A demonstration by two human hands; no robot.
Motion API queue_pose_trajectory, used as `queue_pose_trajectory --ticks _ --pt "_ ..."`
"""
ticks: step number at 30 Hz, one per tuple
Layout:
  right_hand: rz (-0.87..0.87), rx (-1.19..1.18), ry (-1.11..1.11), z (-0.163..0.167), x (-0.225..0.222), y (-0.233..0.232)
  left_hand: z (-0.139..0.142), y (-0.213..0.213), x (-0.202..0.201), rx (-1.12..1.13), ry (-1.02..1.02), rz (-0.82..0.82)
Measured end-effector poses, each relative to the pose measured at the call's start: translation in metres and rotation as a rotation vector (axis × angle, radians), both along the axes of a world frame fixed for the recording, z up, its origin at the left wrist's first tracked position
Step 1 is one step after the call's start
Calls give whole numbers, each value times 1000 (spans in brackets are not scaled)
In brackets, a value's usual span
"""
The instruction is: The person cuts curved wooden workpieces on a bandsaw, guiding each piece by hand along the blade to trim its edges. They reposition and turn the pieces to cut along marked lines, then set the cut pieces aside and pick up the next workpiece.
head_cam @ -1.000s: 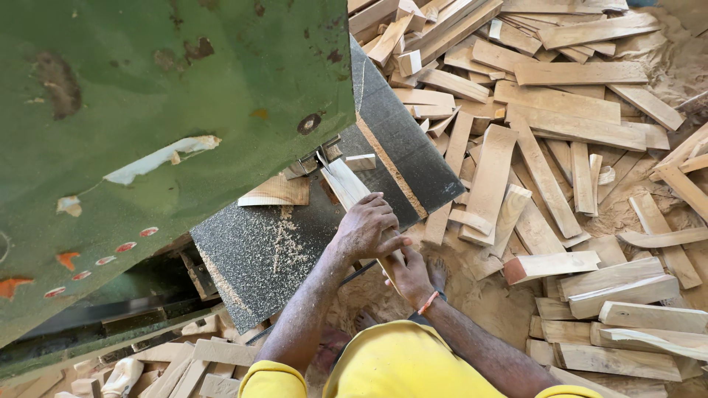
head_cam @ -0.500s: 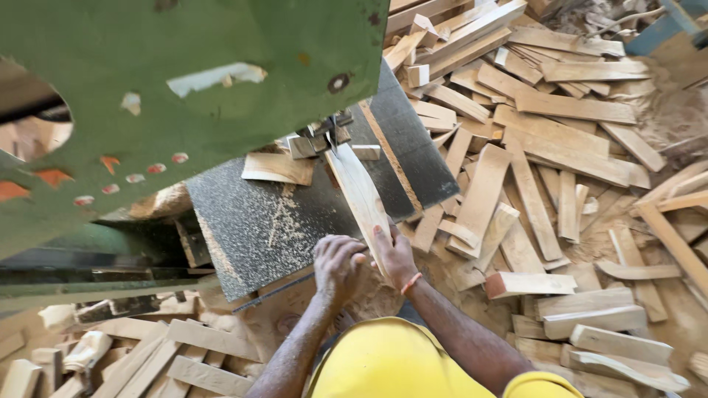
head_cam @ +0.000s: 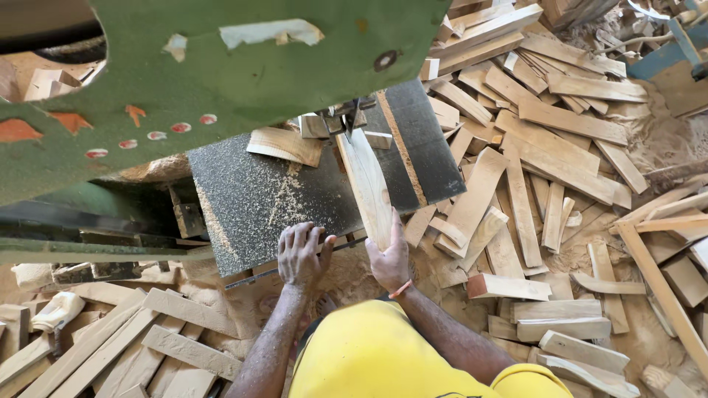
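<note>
Two hands at wooden board [head_cam: 366, 184], far end hidden under blade guide [head_cam: 341, 118]

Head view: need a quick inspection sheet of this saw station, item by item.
Surface: dark saw table, dusted with sawdust.
Job's things: long wooden strip lying on the table, far end at the blade guide.
Clutter: offcut on the table; wood pieces heaped on the floor.
Grippers: right hand holds the strip's near end; left hand open at the table edge.
Cables: nothing seen.
Surroundings: green machine housing above; sawdust-covered floor.
</note>
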State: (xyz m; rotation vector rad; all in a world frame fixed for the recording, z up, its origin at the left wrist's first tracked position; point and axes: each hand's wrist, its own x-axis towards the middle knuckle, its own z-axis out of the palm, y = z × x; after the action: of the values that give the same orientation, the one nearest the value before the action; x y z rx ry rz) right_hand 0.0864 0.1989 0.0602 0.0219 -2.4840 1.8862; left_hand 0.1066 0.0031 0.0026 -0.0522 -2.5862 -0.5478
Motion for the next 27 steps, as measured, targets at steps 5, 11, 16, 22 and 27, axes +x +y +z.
queue_pose_trajectory --ticks 5,11,16,22,27 --pt "34 -36 -76 -2 -4 0 4 2 1 -34 23 4" --pt "21 -41 -36 -7 -6 -2 10 1 1 -29 -10 -20" --pt "21 -21 -6 -8 -10 -4 11 1 1 -19 -33 -27" --pt "45 -43 -30 0 -17 -5 12 2 -3 -18 -36 -18" --pt "66 -20 -45 5 -24 -6 13 4 -4 1 -38 -11"
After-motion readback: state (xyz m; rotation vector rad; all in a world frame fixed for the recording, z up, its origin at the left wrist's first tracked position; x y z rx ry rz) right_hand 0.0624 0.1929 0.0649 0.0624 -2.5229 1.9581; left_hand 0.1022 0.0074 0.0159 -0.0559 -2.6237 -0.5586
